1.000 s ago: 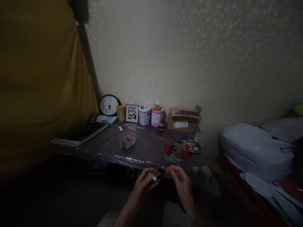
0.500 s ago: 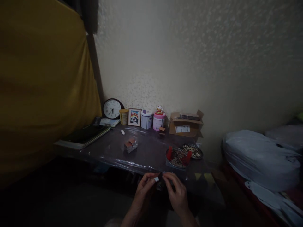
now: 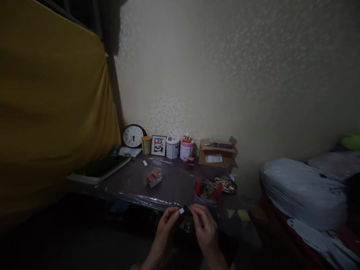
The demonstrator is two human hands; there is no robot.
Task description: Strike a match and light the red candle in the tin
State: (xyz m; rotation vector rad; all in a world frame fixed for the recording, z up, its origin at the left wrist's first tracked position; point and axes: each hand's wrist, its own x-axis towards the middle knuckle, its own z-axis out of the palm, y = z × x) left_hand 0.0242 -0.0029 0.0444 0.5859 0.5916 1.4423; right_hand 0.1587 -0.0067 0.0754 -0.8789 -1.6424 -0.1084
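Head view: at left, the left hand (image 3: 168, 222) has its grip closed on a small box (image 3: 182, 210) by the near edge of the desk (image 3: 176, 183), the brown face seen a second ago now turned away and white and dark sides showing. The right hand (image 3: 205, 224) is closer than before, pinching a tiny, unclear item (image 3: 189, 208) beside the dark side, so both hands work at one spot.
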